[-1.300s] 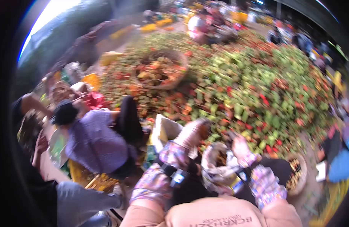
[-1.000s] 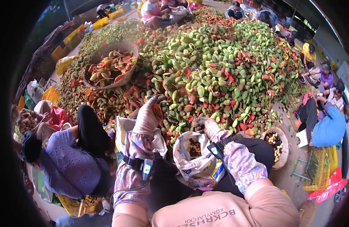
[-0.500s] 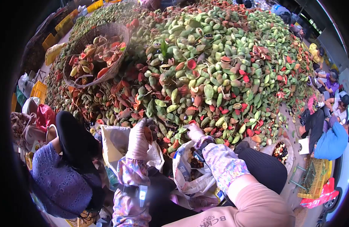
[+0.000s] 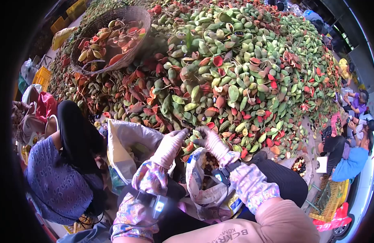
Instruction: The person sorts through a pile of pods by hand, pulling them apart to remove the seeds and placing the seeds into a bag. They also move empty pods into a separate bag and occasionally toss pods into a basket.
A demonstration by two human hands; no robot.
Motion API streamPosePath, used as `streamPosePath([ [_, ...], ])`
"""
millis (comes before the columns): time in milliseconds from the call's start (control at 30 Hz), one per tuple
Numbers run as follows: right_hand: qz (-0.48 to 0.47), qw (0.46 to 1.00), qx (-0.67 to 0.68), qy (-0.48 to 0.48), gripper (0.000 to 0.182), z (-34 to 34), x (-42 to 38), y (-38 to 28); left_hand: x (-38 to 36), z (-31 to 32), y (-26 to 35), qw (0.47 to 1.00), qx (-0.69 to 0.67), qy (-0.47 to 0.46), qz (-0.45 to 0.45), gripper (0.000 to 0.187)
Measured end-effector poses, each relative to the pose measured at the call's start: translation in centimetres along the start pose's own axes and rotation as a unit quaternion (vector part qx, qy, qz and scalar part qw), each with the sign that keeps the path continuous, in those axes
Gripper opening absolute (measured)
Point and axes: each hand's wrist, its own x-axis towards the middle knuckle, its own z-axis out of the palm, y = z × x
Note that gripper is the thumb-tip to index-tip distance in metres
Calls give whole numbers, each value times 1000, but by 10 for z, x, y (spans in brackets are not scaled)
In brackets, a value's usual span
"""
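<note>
My left hand (image 4: 173, 142), in a pale glove with dark fingertips, is raised at the near edge of a large heap of green and red seed pods (image 4: 233, 93). My right hand (image 4: 211, 141), gloved the same way, faces it with a small gap between. The fingers of both are bent together; whatever they pinch is too small to make out against the pods behind. Right below my right hand stands an open white bag (image 4: 193, 178) holding dark and pale seeds (image 4: 209, 164). Beside my left forearm another open white sack (image 4: 118, 139) leans, its inside shaded.
A wicker basket (image 4: 142, 44) of opened pods rests on the heap. To the right are a round container of seeds (image 4: 299, 167), a yellow crate (image 4: 336, 198) and several seated people (image 4: 351, 162). Another person in patterned purple (image 4: 59, 182) sits close on my left.
My left hand has moved right, away from above the left sack, and my hands are now close together. The view has shifted slightly, with the basket higher in it.
</note>
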Motion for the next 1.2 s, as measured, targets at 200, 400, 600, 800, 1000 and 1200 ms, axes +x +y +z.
streamPosePath([
  [200, -5, 993, 121, -1, 52, 17, -72, -83, -26, 24, -13, 988, 57, -135, 47, 30],
  [400, -2, 991, 111, 79, 28, 12, -130, -93, -64, 47, -33, 980, 92, -167, 51, 22],
  [600, 144, 943, 281, 105, 22, 6, -164, -80, -77, 72, -64, 944, 273, -142, 123, 24],
  [800, -17, 988, 12, 152, 28, 4, -162, -29, -53, 75, -96, 896, 363, -159, 202, 26],
  [1000, 104, 982, 25, 155, 20, 13, -161, -40, -51, 83, -108, 884, 384, -107, 243, 27],
  [1200, 124, 974, 83, 173, 22, 14, -148, -9, -28, 81, -128, 924, 327, -101, 168, 33],
])
